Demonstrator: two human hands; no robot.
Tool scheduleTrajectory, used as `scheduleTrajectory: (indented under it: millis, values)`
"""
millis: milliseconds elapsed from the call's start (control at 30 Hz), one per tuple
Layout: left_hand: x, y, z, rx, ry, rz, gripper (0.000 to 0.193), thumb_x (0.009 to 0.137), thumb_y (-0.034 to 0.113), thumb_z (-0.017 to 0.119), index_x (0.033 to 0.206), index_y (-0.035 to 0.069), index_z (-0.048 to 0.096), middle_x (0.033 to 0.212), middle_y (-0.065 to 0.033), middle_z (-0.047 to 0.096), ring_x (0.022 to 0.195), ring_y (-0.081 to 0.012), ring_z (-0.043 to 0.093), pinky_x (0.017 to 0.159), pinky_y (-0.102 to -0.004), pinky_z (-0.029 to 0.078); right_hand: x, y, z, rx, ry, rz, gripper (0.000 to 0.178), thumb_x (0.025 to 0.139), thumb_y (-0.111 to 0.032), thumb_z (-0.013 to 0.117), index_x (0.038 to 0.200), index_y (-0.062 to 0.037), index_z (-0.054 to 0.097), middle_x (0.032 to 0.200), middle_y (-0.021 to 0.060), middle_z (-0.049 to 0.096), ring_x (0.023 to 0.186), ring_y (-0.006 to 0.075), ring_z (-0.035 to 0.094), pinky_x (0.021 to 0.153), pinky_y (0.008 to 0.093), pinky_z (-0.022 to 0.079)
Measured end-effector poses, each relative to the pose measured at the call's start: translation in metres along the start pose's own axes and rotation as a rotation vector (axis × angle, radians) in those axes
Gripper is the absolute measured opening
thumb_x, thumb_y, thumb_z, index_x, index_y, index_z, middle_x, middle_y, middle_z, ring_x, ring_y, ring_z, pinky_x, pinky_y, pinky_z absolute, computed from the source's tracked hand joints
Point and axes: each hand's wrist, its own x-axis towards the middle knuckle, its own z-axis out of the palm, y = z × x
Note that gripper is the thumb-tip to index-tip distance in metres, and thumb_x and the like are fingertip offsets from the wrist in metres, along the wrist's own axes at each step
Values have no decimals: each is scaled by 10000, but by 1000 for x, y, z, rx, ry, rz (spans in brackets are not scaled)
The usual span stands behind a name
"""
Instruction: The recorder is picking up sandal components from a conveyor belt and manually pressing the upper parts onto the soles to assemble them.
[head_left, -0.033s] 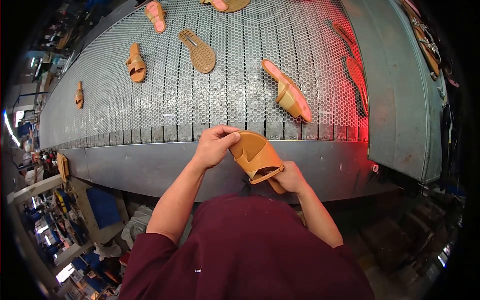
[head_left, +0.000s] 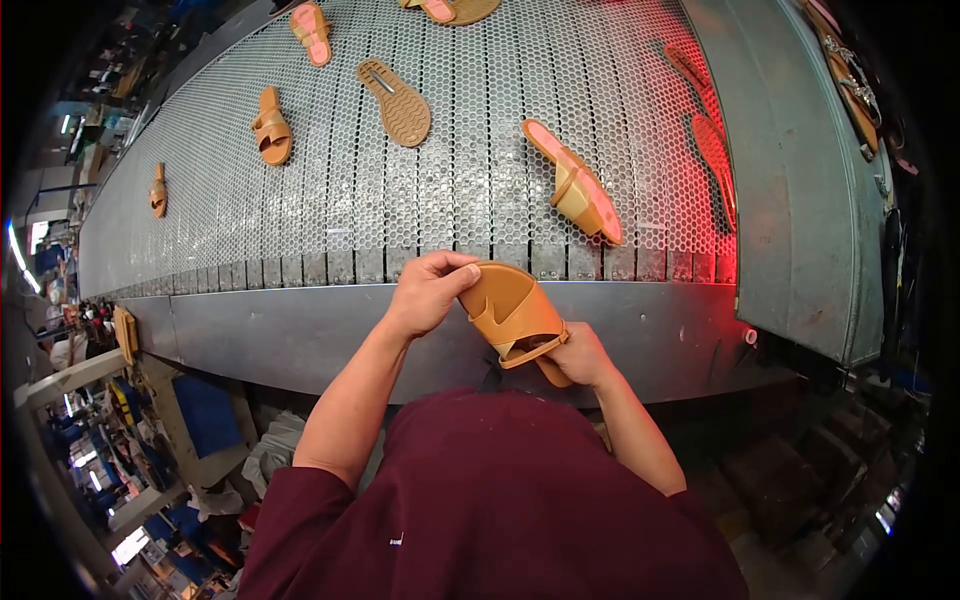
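Note:
A tan sandal with a wide strap is held between both hands, above the metal front ledge of a conveyor. My left hand pinches the rounded sole end at its upper left, thumb on top. Round the lower right part of the sandal, by the strap, my right hand is closed; some of its fingers are hidden behind the sandal. Beyond the hands, a sandal with a pink insole lies tilted on the mesh belt. Further off, a sandal sole with wavy tread faces up.
The perforated metal conveyor belt carries several more sandals, among them a tan one on the left. At the right stands a grey metal housing, with red light falling on soles beside it. The metal ledge runs along the front.

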Motion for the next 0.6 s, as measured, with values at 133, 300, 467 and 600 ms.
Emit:
scheduleTrajectory:
  millis: [133,300,467,600]
  values:
    - [-1,8,7,-94,-39,-20,219,899,126,646,1051,-31,659,917,-63,677,819,-105,615,744,-253,506,-4,-2,-7,-2,-7,-5,239,839,-65,703,1068,-3,677,983,33,689,883,90,608,802,275,502]
    - [5,25,24,275,-46,-65,229,883,172,671,1015,-15,681,895,-52,680,806,-89,615,723,-243,508,-6,0,-11,-1,-16,2,239,843,-67,696,1073,-4,675,993,28,686,891,86,604,806,273,501]
    - [12,13,26,242,-32,-60,213,873,174,677,974,-13,687,883,-49,681,778,-83,609,694,-235,504,-7,1,-15,24,-26,-10,238,847,-65,688,1077,-4,673,1002,26,682,894,85,603,804,269,501]
    - [15,10,30,169,-28,-44,224,881,166,665,1012,-17,678,899,-51,679,799,-83,604,713,-242,502,-6,-3,-21,7,-33,7,229,853,-69,687,1070,3,672,986,27,680,890,91,603,800,272,502]
